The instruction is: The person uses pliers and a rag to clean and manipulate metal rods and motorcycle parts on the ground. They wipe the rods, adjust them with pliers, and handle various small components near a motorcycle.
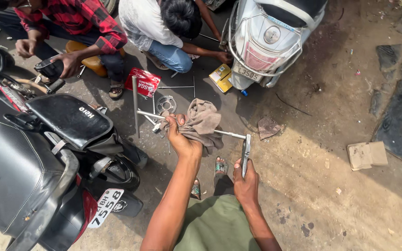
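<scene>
While I stood over the dusty ground [331, 186], my left hand [181, 139] was closed around a grey rag [204, 123] bunched over a long metal rod [226, 134], and my right hand [246, 181] was wrapped tight on the handle of a spanner [245, 151] fitted to the rod's right end. The rod ran nearly level, its long axis going left to right, slightly lower at the right, and the spanner stood almost square to it, handle pointing back at me. A black motorcycle [47, 158] crowded the left edge of the ground, and a silver scooter [268, 42] stood at the top edge beside two crouching people. Under the rod lay a sprocket [165, 104] and a red box [144, 82]. Open ground stretched to my right, with only a cardboard scrap [366, 155] lying well apart.
</scene>
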